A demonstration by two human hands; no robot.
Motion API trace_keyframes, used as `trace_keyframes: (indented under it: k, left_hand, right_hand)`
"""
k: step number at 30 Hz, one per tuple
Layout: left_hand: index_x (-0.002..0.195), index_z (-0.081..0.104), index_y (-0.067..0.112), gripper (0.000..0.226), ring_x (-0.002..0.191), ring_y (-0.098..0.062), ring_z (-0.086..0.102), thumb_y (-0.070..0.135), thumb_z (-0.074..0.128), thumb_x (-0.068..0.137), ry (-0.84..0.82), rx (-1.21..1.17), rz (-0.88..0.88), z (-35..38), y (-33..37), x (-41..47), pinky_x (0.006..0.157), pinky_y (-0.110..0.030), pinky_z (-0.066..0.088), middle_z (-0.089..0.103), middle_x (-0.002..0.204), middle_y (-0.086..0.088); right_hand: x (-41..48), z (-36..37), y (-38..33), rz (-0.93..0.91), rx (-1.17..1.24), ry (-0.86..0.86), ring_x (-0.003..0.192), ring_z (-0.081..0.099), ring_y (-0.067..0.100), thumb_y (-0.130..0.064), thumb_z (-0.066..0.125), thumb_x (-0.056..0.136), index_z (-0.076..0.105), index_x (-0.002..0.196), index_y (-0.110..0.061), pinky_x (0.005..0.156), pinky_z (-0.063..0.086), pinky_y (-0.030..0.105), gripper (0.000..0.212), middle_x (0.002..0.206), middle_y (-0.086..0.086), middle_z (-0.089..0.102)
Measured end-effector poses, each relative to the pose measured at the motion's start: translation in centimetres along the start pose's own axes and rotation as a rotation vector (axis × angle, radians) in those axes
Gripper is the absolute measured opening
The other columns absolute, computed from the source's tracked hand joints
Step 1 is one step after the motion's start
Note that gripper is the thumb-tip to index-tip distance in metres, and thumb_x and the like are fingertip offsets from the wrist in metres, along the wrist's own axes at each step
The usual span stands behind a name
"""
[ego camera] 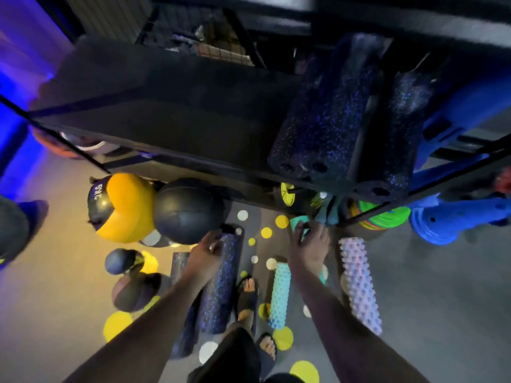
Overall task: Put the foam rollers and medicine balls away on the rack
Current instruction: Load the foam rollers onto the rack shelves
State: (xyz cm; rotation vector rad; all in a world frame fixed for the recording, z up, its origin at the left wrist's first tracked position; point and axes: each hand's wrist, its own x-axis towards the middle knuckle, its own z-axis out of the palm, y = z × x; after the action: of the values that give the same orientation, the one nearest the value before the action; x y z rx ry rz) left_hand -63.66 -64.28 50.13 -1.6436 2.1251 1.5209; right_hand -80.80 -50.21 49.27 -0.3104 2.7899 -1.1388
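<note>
A black rack shelf fills the upper view, and two black speckled foam rollers lie on its right part. My left hand is closed around the top end of a black speckled roller standing on the floor; a second speckled roller leans beside it. My right hand curls over a teal roller, mostly hidden under the hand. A teal bumpy roller and a pale bumpy roller lie on the floor. A yellow-and-black medicine ball and a black ball sit below the shelf.
Two smaller balls rest on the floor at the left. Blue plastic pieces and stacked green discs sit at the rack's right end. Yellow and white dots mark the grey floor. My sandalled feet stand between the rollers. Another person's leg is at the left edge.
</note>
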Motion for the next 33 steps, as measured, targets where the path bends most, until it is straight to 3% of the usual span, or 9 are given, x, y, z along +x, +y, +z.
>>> trace_keyframes:
  k: [4,7,12,17,20,23,26,31,33]
  left_hand:
    - [0.122,0.059,0.02,0.027,0.08,-0.026,0.062,0.007,0.055,0.098,0.041,-0.09,-0.224,-0.6,-11.0,-5.3,0.07,-0.03,0.044,0.067,0.1,-0.009]
    - [0.127,0.056,0.02,0.034,0.069,-0.025,0.055,0.002,0.056,0.098,0.04,-0.25,-0.397,0.3,-17.6,-7.7,0.064,-0.032,0.044,0.061,0.087,-0.011]
    - [0.121,0.06,0.028,0.062,0.075,-0.027,0.059,0.046,0.067,0.062,0.041,-0.304,-0.417,4.3,-25.2,-5.5,0.067,-0.038,0.041,0.065,0.08,-0.005]
    - [0.104,0.058,0.057,0.042,0.085,-0.04,0.068,0.052,0.056,0.062,0.086,-0.147,-0.512,6.1,-36.6,0.9,0.07,-0.043,0.048,0.072,0.101,-0.016]
    - [0.117,0.06,0.037,0.042,0.089,-0.038,0.063,0.04,0.05,0.076,0.084,0.01,-0.511,6.3,-38.1,2.5,0.07,-0.035,0.045,0.069,0.114,-0.016]
    - [0.133,0.055,0.012,0.041,0.104,-0.03,0.059,0.025,0.058,0.095,-0.009,0.127,-0.454,8.3,-44.4,6.0,0.082,-0.03,0.042,0.062,0.123,-0.012]
    - [0.122,0.06,0.013,0.038,0.106,-0.037,0.065,0.033,0.06,0.091,0.09,0.194,-0.403,10.5,-52.9,10.1,0.09,-0.043,0.053,0.068,0.117,-0.018]
    - [0.14,0.055,0.024,0.047,0.114,-0.012,0.061,0.048,0.056,0.099,-0.123,-0.164,-0.294,16.8,-58.1,13.1,0.102,-0.034,0.048,0.063,0.13,0.001]
    - [0.133,0.06,0.02,0.053,0.103,-0.012,0.064,0.058,0.042,0.102,-0.163,-0.526,-0.473,18.0,-56.2,12.1,0.093,-0.032,0.05,0.068,0.124,-0.001]
  right_hand:
    - [-10.1,1.5,3.8,0.159,0.002,-0.565,0.103,0.059,0.032,-0.027,0.054,0.099,0.06,0.113,-0.011,0.089,0.047,0.04,0.023,0.109,0.011,0.062]
    - [-16.0,3.8,7.8,0.186,-0.027,-0.672,0.097,0.064,0.04,-0.019,0.063,0.096,0.06,0.111,-0.003,0.085,0.048,0.042,0.023,0.102,0.022,0.067]
    - [-21.0,8.3,13.9,0.287,-0.204,-0.866,0.117,0.056,0.04,-0.028,0.061,0.097,0.05,0.129,-0.002,0.097,0.043,0.042,0.043,0.124,0.023,0.058]
    - [-24.7,15.9,19.9,0.364,-0.317,-0.92,0.13,0.049,0.041,-0.041,0.064,0.094,0.038,0.144,-0.005,0.107,0.04,0.044,0.067,0.141,0.025,0.05]
    - [-26.8,22.4,22.1,0.56,-0.223,-0.974,0.13,0.051,0.035,-0.056,0.071,0.085,0.037,0.145,-0.013,0.105,0.04,0.04,0.082,0.144,0.018,0.049]
    - [-30.1,31.7,26.5,0.716,0.058,-0.912,0.131,0.049,0.021,-0.086,0.077,0.044,0.033,0.147,-0.017,0.113,0.04,0.044,0.131,0.153,0.009,0.043]
    - [-33.2,40.5,31.5,0.752,0.122,-0.939,0.129,0.049,0.014,-0.067,0.09,0.051,0.029,0.151,-0.018,0.114,0.041,0.038,0.127,0.146,-0.006,0.046]
    - [-36.9,47.2,35.4,0.892,0.167,-0.726,0.123,0.057,0.026,-0.035,0.09,0.067,0.035,0.147,-0.007,0.081,0.044,0.025,0.102,0.14,0.008,0.052]
    - [-37.3,46.0,36.4,0.843,0.057,-0.632,0.11,0.064,0.023,-0.058,0.096,0.037,0.044,0.136,-0.015,0.086,0.054,0.034,0.12,0.13,0.003,0.061]
